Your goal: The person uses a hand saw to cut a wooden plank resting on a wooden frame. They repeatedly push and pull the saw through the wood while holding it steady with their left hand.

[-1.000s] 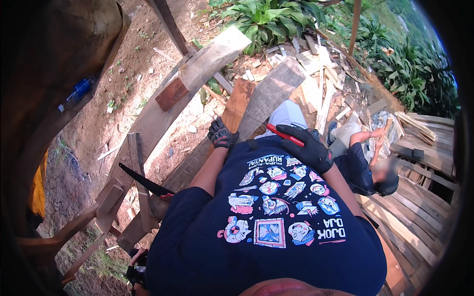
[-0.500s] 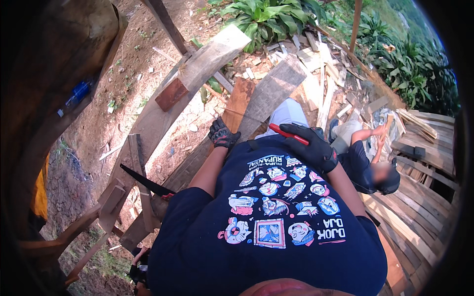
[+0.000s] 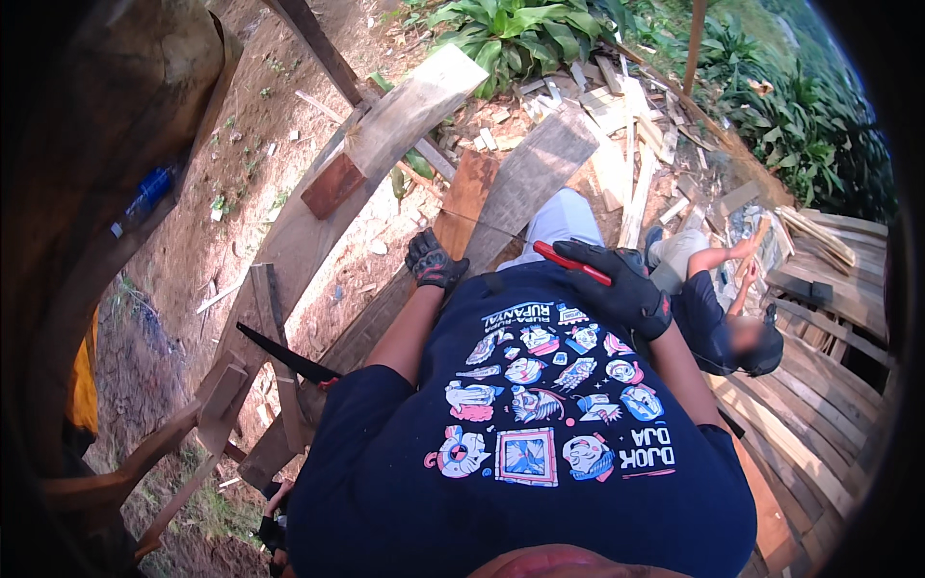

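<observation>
My right hand, in a black glove, is closed around the red handle of a handsaw. The saw's thin blade, seen nearly edge-on, reaches left across a reddish-brown board. Beside that board, and partly under the saw's line, lies a wider grey plank. My gloved left hand lies at the near end of the reddish board with its fingers apart, pressing on the wood. How deep the blade sits in the board cannot be made out.
A second saw with a black blade lies left of my arm. A reddish wood block rests on a long beam. Wood offcuts litter the ground ahead. At right a co-worker holds a wood piece near stacked planks.
My right hand has drawn back slightly to the right, and the saw handle with it. The left hand stays in place on the board.
</observation>
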The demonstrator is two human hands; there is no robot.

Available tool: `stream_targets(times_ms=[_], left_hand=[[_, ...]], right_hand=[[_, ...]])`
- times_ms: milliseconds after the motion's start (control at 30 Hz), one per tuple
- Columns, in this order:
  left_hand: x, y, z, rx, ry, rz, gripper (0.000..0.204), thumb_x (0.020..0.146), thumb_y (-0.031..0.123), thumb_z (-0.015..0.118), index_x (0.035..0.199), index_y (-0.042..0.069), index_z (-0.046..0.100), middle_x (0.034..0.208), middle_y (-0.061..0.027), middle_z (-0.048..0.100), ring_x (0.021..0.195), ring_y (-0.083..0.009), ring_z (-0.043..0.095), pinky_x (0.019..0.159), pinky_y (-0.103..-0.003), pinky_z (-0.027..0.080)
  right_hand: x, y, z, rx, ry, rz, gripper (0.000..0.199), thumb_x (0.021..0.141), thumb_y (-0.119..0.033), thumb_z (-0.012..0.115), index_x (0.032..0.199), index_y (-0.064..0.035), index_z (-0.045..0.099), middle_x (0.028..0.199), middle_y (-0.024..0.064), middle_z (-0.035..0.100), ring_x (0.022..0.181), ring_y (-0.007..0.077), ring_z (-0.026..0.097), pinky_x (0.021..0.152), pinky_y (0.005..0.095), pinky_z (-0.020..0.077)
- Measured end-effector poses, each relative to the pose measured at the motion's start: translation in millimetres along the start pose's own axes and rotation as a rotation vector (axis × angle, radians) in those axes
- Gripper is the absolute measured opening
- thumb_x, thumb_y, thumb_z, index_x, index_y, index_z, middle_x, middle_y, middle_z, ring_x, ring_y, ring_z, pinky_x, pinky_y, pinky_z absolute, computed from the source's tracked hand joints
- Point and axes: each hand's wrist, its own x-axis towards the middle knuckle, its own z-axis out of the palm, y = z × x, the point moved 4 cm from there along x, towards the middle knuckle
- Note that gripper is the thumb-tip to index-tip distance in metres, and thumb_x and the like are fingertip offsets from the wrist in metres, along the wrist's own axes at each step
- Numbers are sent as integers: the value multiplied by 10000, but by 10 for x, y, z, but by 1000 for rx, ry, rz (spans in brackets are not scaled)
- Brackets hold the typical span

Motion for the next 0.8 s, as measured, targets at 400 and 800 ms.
stream_targets(times_ms=[400, 800], left_hand=[[168, -72, -144, 193, -314, 164, 1548, 641, 673, 954, 1699, -62, 96, 1749, -289, 234, 1643, -430, 245, 1346, -505, 240], [123, -61, -166, 118, -339, 136, 1570, 664, 622, 974, 1705, -63, 18, 1756, -291, 180, 1642, -453, 207, 1330, -589, 216]], right_hand=[[495, -448, 226, -228, -72, 30, 476, 1086, -323, 642, 1549, -215, 639, 1372, 183, 741, 1262, 346, 713, 1087, 438, 546], [1117, -342, 658, -297, -111, -6, 475, 1059, -308, 630, 1517, -187, 657, 1254, 213, 777, 1122, 399, 759, 995, 480, 590]])
